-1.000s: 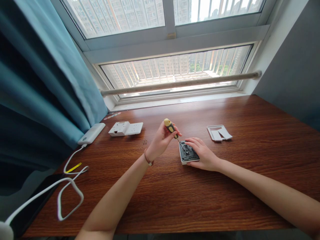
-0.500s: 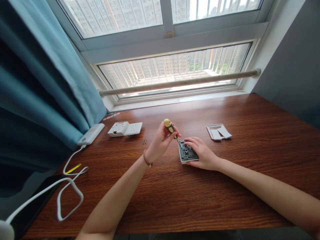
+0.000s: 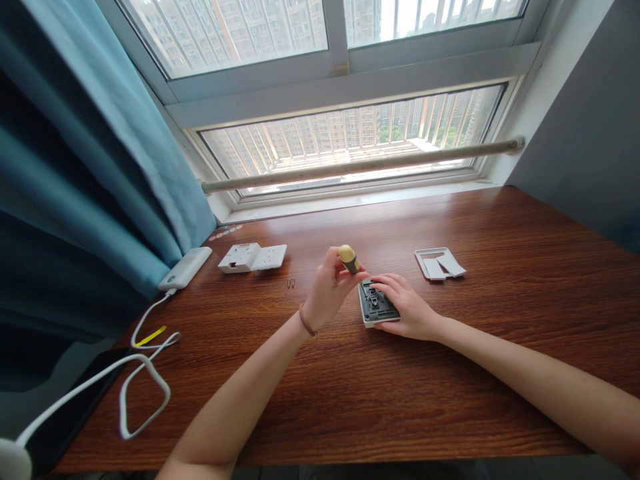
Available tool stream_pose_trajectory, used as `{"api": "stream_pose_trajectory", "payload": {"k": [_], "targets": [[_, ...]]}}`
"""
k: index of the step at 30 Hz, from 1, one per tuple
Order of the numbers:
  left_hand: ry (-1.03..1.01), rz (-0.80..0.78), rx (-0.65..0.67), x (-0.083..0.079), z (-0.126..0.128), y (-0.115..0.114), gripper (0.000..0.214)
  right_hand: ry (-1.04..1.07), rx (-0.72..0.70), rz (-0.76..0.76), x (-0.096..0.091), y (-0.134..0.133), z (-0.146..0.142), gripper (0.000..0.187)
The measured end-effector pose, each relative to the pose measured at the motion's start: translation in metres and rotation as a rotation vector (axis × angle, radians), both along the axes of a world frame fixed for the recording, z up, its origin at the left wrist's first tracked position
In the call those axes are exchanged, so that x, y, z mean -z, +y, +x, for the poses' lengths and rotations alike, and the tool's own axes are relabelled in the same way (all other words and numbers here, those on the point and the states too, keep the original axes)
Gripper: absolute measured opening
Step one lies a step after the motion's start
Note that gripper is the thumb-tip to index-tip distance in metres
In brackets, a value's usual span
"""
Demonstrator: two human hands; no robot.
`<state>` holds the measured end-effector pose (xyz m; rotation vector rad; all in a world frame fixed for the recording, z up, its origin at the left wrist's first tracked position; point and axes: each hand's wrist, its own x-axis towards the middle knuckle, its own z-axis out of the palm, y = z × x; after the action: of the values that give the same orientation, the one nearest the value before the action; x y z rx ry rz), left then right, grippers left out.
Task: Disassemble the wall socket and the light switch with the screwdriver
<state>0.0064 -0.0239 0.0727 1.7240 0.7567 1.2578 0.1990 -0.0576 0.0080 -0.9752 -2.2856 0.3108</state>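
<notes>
My left hand (image 3: pixel 327 290) is closed round a small screwdriver (image 3: pixel 349 259) with a yellow and black handle. Its tip points down into a grey, square switch module (image 3: pixel 376 307) lying on the wooden desk (image 3: pixel 350 387). My right hand (image 3: pixel 407 308) rests on that module with fingers laid flat over its right side, pressing it down. The screwdriver stands nearly upright, and its shaft is mostly hidden behind my left fingers.
Two small screws (image 3: pixel 291 283) lie left of my hands. Farther left sit a white socket part (image 3: pixel 251 257) and a white power bank (image 3: pixel 185 268) with a looping white cable (image 3: pixel 143 373). A white cover frame (image 3: pixel 440 263) lies back right. A blue curtain (image 3: pixel 85 167) hangs at left.
My left hand has shifted a little to the right and tipped the screwdriver more upright over the module. My right hand has stayed on the module.
</notes>
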Motion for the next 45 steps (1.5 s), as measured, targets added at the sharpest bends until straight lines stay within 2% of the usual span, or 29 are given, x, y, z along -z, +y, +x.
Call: {"api": "stream_pose_trajectory", "payload": {"k": [3, 5, 7, 10, 13, 16, 20, 25, 33, 36, 42, 45], "targets": [[-0.014, 0.043, -0.184, 0.011, 0.0, 0.003, 0.039, -0.001, 0.001, 0.002, 0.001, 0.0, -0.001, 0.069], [-0.021, 0.042, -0.198, 0.014, 0.0, 0.006, 0.038, -0.003, 0.004, 0.006, 0.002, 0.0, -0.001, 0.069], [-0.045, 0.008, -0.125, 0.013, -0.001, 0.008, 0.032, -0.007, 0.007, 0.008, 0.002, 0.0, -0.001, 0.069], [-0.066, -0.059, 0.07, 0.007, 0.0, 0.007, 0.027, -0.008, 0.003, 0.008, 0.001, 0.0, -0.001, 0.069], [-0.038, -0.09, 0.24, 0.0, -0.001, 0.004, 0.033, -0.002, -0.003, 0.012, 0.0, -0.001, -0.001, 0.068], [0.017, -0.086, 0.342, -0.006, -0.005, 0.003, 0.039, -0.005, 0.0, 0.008, 0.0, 0.0, -0.001, 0.068], [0.095, -0.091, 0.336, -0.008, -0.01, 0.005, 0.036, -0.013, 0.003, 0.004, 0.001, 0.0, 0.0, 0.068], [0.059, -0.108, 0.267, 0.0, -0.005, 0.004, 0.021, -0.015, 0.003, 0.012, 0.001, 0.0, 0.0, 0.069], [-0.099, -0.056, 0.029, 0.017, 0.006, 0.004, 0.028, -0.015, 0.01, 0.001, 0.001, -0.001, 0.0, 0.07], [-0.06, -0.08, 0.078, 0.014, 0.006, 0.004, 0.025, -0.021, 0.012, 0.004, 0.001, 0.0, 0.0, 0.069], [-0.023, -0.186, 0.296, -0.004, -0.003, 0.006, 0.038, -0.035, 0.012, 0.01, 0.001, -0.001, 0.0, 0.069], [0.03, -0.2, 0.342, -0.01, -0.011, 0.008, 0.037, -0.032, 0.011, 0.012, 0.001, -0.001, 0.0, 0.069]]}}
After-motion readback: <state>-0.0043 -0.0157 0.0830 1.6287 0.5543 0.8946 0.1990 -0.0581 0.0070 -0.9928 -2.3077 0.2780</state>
